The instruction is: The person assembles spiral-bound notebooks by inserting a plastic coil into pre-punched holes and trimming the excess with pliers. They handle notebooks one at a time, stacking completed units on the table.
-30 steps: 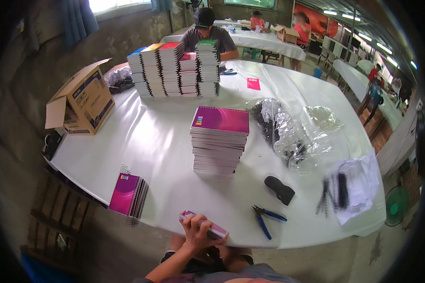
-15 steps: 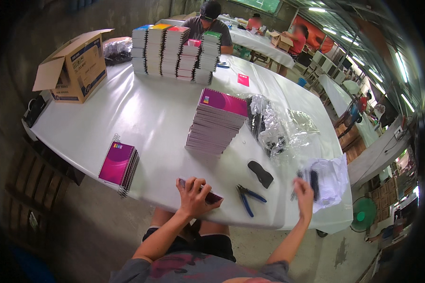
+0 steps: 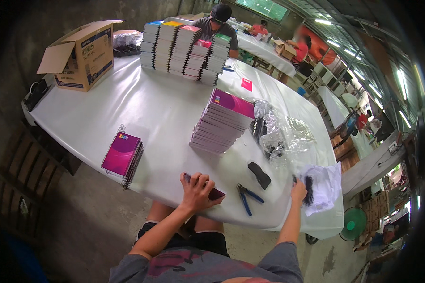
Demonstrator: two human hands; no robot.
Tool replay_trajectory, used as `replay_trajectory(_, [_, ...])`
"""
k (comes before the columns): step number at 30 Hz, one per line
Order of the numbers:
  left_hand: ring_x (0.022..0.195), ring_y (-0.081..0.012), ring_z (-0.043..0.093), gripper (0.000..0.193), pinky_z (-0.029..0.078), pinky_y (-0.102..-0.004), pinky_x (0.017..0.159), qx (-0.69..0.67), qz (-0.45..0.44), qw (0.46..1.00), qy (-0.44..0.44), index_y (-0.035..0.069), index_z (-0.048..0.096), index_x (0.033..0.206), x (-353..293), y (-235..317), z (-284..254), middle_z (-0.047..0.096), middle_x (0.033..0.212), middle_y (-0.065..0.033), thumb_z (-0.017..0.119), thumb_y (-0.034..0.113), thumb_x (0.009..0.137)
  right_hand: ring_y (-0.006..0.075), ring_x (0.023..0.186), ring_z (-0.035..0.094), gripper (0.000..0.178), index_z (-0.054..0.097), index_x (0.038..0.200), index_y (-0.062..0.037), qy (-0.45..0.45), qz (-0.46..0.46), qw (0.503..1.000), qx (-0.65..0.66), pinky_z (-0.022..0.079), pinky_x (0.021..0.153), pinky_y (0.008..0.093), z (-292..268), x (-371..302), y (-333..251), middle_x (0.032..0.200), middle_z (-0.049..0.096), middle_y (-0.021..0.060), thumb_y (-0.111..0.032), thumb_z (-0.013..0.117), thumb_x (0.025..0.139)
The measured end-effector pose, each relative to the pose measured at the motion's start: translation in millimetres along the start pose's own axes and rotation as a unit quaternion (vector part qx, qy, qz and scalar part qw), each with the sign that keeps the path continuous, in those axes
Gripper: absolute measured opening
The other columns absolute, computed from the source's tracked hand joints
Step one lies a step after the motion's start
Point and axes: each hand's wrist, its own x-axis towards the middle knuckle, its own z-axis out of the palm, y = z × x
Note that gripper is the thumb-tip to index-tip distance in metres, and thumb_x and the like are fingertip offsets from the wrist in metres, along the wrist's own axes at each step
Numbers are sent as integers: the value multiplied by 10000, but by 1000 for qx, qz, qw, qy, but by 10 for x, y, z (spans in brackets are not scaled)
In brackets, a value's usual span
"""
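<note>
At the near table edge, my left hand (image 3: pixel 196 192) is closed over a purple-covered notebook (image 3: pixel 216 194), tilted up on its edge and mostly covered by the fingers. Out to the right, my right hand (image 3: pixel 298 190) pinches what looks like a black spiral binding coil (image 3: pixel 295 179); its fingertips partly hide it. Beside that hand, more black coils (image 3: pixel 309 189) lie on crumpled white paper (image 3: pixel 325 187). Between my hands are blue-handled cutting pliers (image 3: pixel 248 198) and a flat black piece (image 3: pixel 259 175).
A tall stack of purple notebooks (image 3: pixel 222 123) stands mid-table, with a small spiral-bound pile (image 3: pixel 123 154) at left. Clear plastic wrap (image 3: pixel 281 137) lies to the right. Coloured notebook stacks (image 3: pixel 179 51) and an open carton (image 3: pixel 87 59) are farther back. A person (image 3: pixel 217 26) sits opposite.
My right hand has lowered slightly and reached onto the coils by the white paper. My left hand keeps its grip on the notebook. The whole view has shifted a little.
</note>
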Motion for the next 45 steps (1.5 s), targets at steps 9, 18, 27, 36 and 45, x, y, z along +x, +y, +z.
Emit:
replay_trajectory(9, [968,-250,410,451,241,-564,830,-17,-1,1000,-4,164,533,769,-36,-12,-58,450,928,-23,770,459,523,272,947,526,463,480,1295,-205,238,-137,960,-51,409,803,433,-537,-157,-216,1068,538,118,-71,510,853])
replay_trajectory(18, [941,-254,415,462,243,-557,850,19,-6,1000,-17,166,535,744,13,29,-25,439,879,-28,770,477,497,274,707,573,182,659,984,-82,-19,-343,848,404,460,643,356,-802,-1794,-1484,804,590,121,-108,596,815])
replay_trajectory(27, [995,-275,414,391,259,-522,894,12,2,1000,-6,150,550,715,18,-11,1,465,904,-45,755,396,490,302,808,576,210,640,1021,-81,-34,-414,789,452,459,705,366,-461,-2127,-1828,897,602,133,-81,590,817])
replay_trajectory(36, [1000,-295,414,453,260,-505,916,13,3,999,-36,125,536,800,64,27,4,453,910,-73,752,407,519,295,804,593,271,647,1068,-63,-67,-412,768,486,470,719,345,-525,-2118,-1784,919,627,133,-88,631,799])
replay_trajectory(45, [965,-284,409,519,261,-480,876,44,2,999,-14,136,507,815,54,12,67,434,882,-70,759,479,518,297,794,590,226,613,986,-39,-56,-348,846,400,460,693,344,-530,-2226,-1911,871,619,116,-200,612,827])
